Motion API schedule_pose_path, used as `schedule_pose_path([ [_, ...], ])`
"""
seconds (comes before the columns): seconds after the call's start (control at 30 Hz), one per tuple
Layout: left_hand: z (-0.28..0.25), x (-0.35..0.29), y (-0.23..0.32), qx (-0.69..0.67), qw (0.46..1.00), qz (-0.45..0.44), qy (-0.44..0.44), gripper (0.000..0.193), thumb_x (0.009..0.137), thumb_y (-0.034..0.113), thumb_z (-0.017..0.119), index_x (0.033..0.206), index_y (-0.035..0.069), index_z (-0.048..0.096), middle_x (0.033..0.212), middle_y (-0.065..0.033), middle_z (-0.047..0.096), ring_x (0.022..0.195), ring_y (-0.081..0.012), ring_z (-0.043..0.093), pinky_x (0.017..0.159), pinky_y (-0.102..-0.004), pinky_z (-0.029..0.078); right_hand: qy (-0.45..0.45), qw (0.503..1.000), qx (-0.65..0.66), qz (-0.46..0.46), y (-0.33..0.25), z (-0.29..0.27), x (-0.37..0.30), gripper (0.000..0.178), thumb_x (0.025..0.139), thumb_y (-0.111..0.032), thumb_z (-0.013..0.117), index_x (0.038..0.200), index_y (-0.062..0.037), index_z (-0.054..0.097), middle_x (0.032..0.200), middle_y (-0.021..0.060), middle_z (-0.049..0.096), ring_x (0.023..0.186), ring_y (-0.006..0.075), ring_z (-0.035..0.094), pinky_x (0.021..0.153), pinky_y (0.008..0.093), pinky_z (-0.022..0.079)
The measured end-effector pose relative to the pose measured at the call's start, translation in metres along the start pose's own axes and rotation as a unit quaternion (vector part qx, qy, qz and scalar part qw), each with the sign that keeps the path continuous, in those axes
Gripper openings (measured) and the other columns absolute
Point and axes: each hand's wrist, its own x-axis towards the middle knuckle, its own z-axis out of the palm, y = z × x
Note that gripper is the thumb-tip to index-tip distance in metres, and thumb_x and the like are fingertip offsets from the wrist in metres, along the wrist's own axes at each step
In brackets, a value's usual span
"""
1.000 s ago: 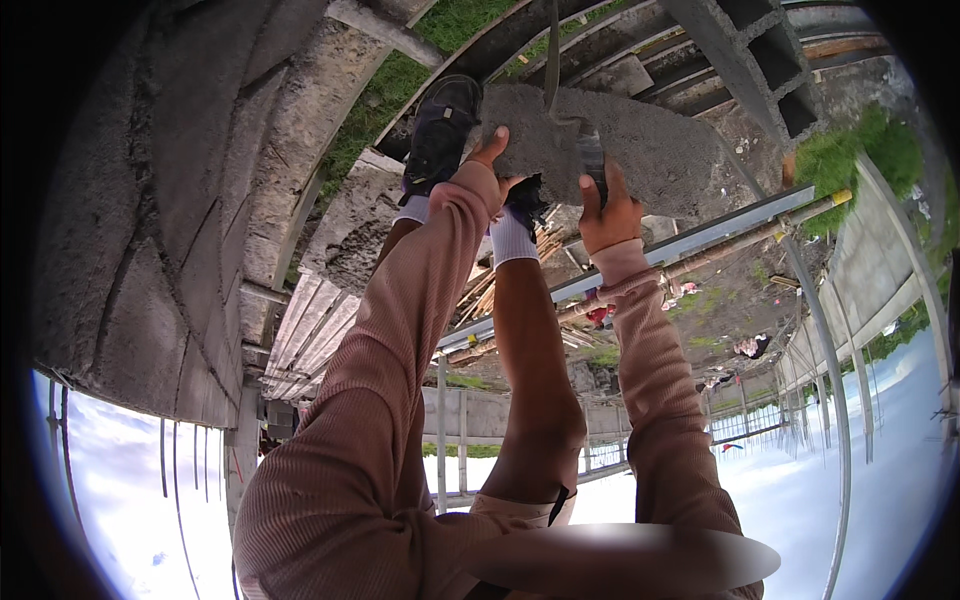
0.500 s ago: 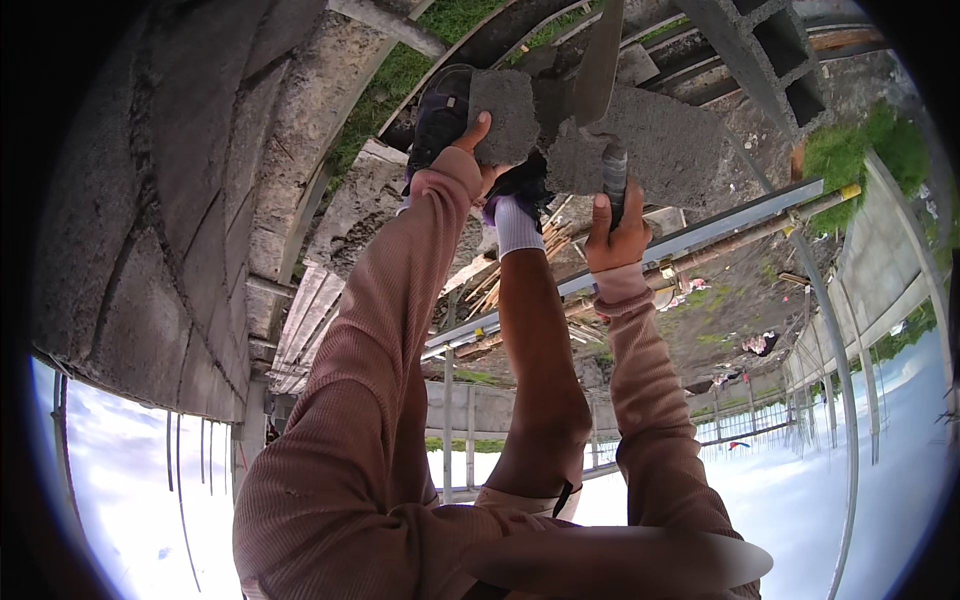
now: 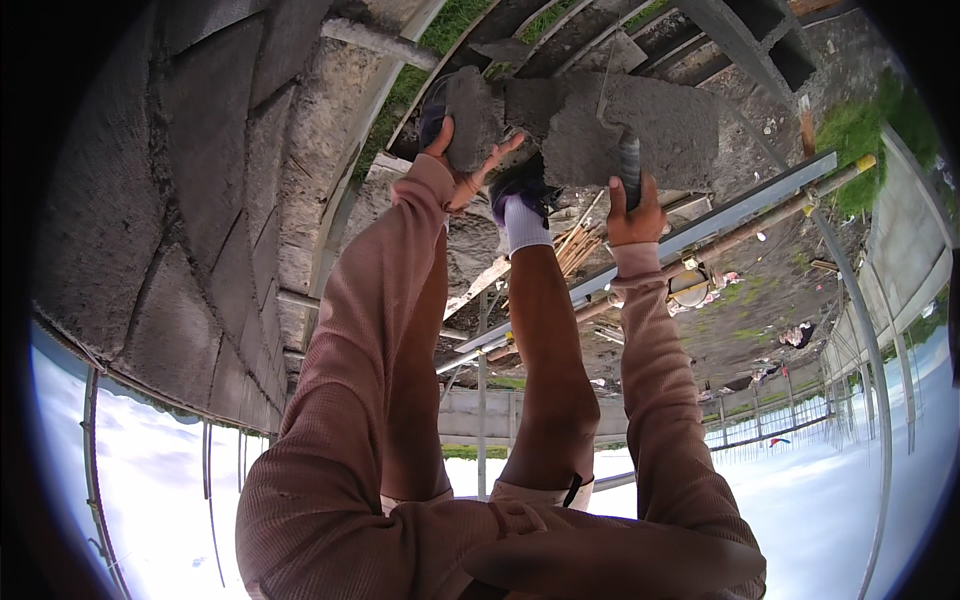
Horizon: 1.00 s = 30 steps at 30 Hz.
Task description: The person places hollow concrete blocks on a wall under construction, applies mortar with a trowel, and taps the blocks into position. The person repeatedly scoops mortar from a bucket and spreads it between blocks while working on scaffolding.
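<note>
A rough grey concrete piece point(image 3: 474, 120) sits in my left hand point(image 3: 462, 178). The thumb lies along its left side, while the fingers stretch out at its lower right. My right hand point(image 3: 637, 217) is wrapped round the dark handle of a trowel point(image 3: 629, 165). The trowel's blade shows nearly edge-on, standing over a grey slab-like surface point(image 3: 672, 135) with rough, mortar-like material on it. A darker grey patch lies between the concrete piece and this surface. My shoe point(image 3: 527, 196), with a white sock, is just below them.
A metal beam point(image 3: 740, 212) and a pipe run diagonally at the right. Hollow concrete blocks point(image 3: 765, 45) stand at the upper right. A large concrete wall point(image 3: 180, 200) fills the left. Wooden sticks point(image 3: 580, 245) and scattered debris lie below.
My left hand and the concrete piece have shifted left, and its fingers are more spread. The trowel blade has turned from showing its face to nearly edge-on; my right hand moved slightly right.
</note>
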Motion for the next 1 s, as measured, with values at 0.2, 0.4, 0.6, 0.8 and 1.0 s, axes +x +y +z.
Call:
schedule_pose_path([
  [0.2,0.033,0.012,-0.001,0.266,0.864,0.371,0.212,0.053,0.084,0.017,0.073,0.130,0.004,0.049,0.137,-0.0201,0.046,0.126,-0.0400,0.044,0.100,-0.0553,0.049,0.040,0.998,-0.039,0.026,0.018,-0.005,-0.005,0.044,0.082,-0.034,0.069,0.116,-0.0093,0.057,0.087,0.0176,0.068,0.079,0.0389,0.067,0.068,0.0455,0.052],
  [0.4,0.088,0.024,0.038,0.407,0.749,0.413,0.320,0.066,0.078,0.024,0.080,0.133,0.010,0.047,0.136,-0.0142,0.046,0.128,-0.0359,0.042,0.102,-0.0535,0.048,0.071,0.996,0.014,0.047,0.037,-0.007,-0.027,0.039,0.082,-0.029,0.067,0.109,-0.0039,0.057,0.083,0.0176,0.065,0.073,0.0387,0.065,0.065,0.0456,0.050],
  [0.6,0.129,0.015,0.095,0.689,0.379,0.368,0.496,0.055,0.078,0.030,0.077,0.130,0.027,0.058,0.113,-0.0049,0.066,0.088,-0.0246,0.066,0.082,-0.0346,0.056,0.065,0.994,0.049,0.073,0.038,0.001,-0.048,0.037,0.083,-0.031,0.068,0.105,-0.0028,0.058,0.078,0.0165,0.064,0.068,0.0359,0.064,0.062,0.0426,0.049],
  [0.8,0.166,0.005,0.129,0.774,0.049,0.382,0.502,0.052,0.077,0.028,0.076,0.127,0.032,0.061,0.107,-0.0051,0.070,0.081,-0.0223,0.068,0.078,-0.0319,0.055,0.079,0.993,0.070,0.058,0.034,0.008,-0.057,0.035,0.084,-0.031,0.068,0.103,-0.0029,0.058,0.071,0.0136,0.062,0.062,0.0324,0.063,0.059,0.0401,0.048],
  [1.0,0.203,0.029,0.149,0.838,-0.077,0.201,0.502,0.061,0.079,0.025,0.068,0.132,0.050,0.051,0.115,-0.0093,0.068,0.076,-0.0268,0.069,0.069,-0.0377,0.057,0.050,0.991,0.071,0.101,0.037,0.010,-0.058,0.037,0.085,-0.032,0.068,0.105,-0.0024,0.058,0.077,0.0136,0.064,0.068,0.0273,0.063,0.063,0.0377,0.049],
])
